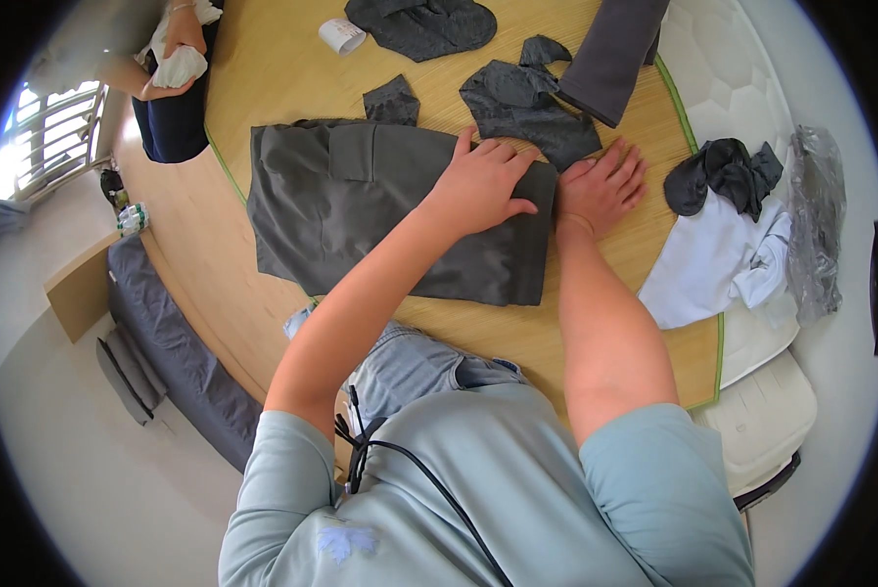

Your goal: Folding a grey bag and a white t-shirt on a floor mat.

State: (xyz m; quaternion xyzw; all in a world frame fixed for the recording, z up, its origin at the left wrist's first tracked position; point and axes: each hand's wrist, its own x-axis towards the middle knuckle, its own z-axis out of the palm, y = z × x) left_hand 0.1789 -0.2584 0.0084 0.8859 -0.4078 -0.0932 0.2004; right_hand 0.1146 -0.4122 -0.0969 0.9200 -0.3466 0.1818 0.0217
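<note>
Flat on the mat [263, 59], right in front of the body: the gray garment [331, 215], flap pocket [351, 154] facing up. Probably spread at full breadth to keep the cloth smooth and within easy reach. On its right part, the left hand [483, 186], palm down, fingers fanned and gripping nothing, seemingly there to hold the fabric down. Just beyond the right edge, the right hand [607, 191], fingers spread on the mat, likewise gripping nothing, perhaps as a prop for leaning; wrist contact with that edge, impossible to tell. Mostly to the left of both hands, then, with only a right-hand portion under the left palm.

Past the far edge, dark cloths [508, 98] and a dark roll [615, 59], apparently kept off for room. Farther right, a black cloth [718, 176] partly over a white cloth [708, 259], near a plastic bag [816, 220]. At upper left, another person's hands [184, 31] around white fabric [180, 67].
</note>
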